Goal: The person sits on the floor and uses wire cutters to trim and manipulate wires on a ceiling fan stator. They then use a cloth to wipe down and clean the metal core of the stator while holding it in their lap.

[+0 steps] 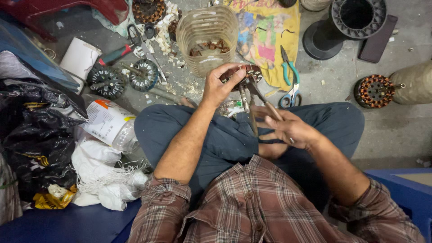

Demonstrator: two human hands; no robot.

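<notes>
Left hand (219, 87) fingers closed around round motor winding (243, 74), held above lap, just in front of clear plastic jar (207, 38) on floor (342, 76). Right hand (288, 129) grips tool with wooden handle (270, 110), tip at winding, probably touching. Scissors (290, 92) on floor beside knee.

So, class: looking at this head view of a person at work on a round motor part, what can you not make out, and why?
Head view only:
- Motor part: mostly covered by the left hand.
- Tool in the right hand: its tip is hidden at the part, its kind unclear.
- Contents of the clear plastic jar: blurred by ribbed walls.
- Red object: cut off by the top edge.
- Black bag: contents hidden.
</notes>
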